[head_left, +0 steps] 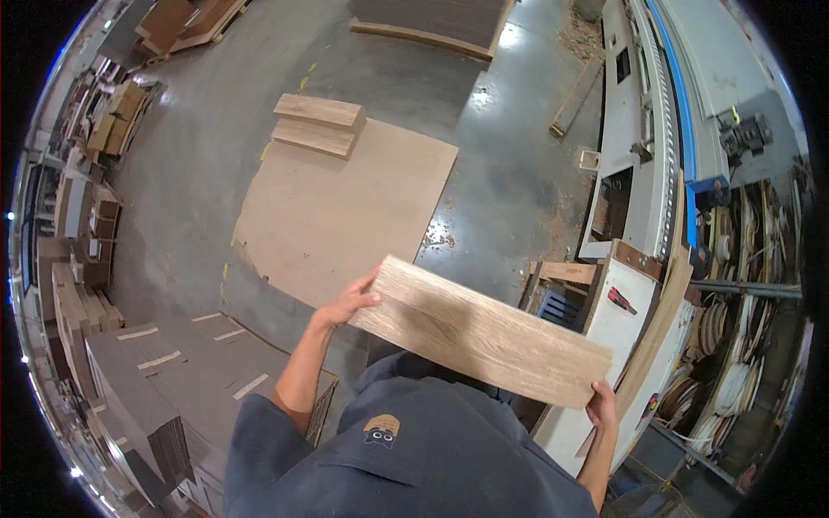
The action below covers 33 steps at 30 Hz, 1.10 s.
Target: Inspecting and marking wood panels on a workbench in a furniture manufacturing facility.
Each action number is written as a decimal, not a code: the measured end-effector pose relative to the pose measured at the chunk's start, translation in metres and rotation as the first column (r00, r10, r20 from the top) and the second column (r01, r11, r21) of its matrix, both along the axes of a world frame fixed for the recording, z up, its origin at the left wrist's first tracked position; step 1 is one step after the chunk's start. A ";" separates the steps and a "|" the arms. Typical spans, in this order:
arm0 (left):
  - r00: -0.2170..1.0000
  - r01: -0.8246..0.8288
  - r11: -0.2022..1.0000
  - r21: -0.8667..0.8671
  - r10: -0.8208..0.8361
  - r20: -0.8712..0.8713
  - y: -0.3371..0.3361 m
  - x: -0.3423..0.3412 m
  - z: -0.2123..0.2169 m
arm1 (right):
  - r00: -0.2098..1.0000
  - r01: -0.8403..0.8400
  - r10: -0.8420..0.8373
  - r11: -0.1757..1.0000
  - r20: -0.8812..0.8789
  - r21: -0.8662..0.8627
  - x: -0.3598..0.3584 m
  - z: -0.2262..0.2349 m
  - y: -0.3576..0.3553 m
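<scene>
A wood-grain board [484,332] is held level in front of my body, slanting down toward the right. My left hand [350,302] grips its left end, with the thumb over the top face. At the opposite end, my right hand [602,406] closes round the lower right corner; some of its fingers are hidden beneath. Farther off, stacked boards [318,123] of the same wood-grain look lie at the far left corner of a tan sheet [354,198] on the floor.
To the right runs a long white machine [635,129] with a blue rail; a red-handled tool [622,300] lies on its near end. Shelves of coiled edging strips [712,371] stand beyond. Stacked grey panels [181,363] are at my left. Sawdust and a wooden strip [576,99] lie on the floor.
</scene>
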State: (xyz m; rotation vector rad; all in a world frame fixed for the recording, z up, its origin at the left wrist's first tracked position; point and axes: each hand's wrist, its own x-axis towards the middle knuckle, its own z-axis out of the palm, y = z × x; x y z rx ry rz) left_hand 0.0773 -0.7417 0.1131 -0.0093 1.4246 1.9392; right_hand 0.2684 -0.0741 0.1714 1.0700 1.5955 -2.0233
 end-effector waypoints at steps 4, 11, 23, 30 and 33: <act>0.966 -0.257 0.966 0.011 0.257 -0.005 -0.106 -0.012 0.019 | 0.992 -0.119 0.118 0.993 0.037 0.021 -0.120 0.000 -0.116; 0.877 -0.480 0.873 -0.085 0.475 -0.077 -0.280 -0.079 0.013 | 0.969 -0.242 0.236 0.966 0.071 0.094 -0.290 -0.073 -0.272; 0.696 -0.574 0.741 -0.348 0.665 0.269 -0.640 -0.281 -0.074 | 0.974 -0.224 0.224 0.975 -0.040 -0.002 -0.570 -0.153 -0.667; 0.767 -0.413 0.750 -0.517 0.593 0.247 -0.765 -0.427 -0.122 | 0.971 -0.208 0.211 0.978 0.111 -0.034 -0.620 -0.247 -0.776; 0.804 -0.330 0.743 -0.582 0.544 0.239 -0.793 -0.483 -0.175 | 0.974 -0.163 0.164 0.986 0.155 -0.020 -0.646 -0.290 -0.845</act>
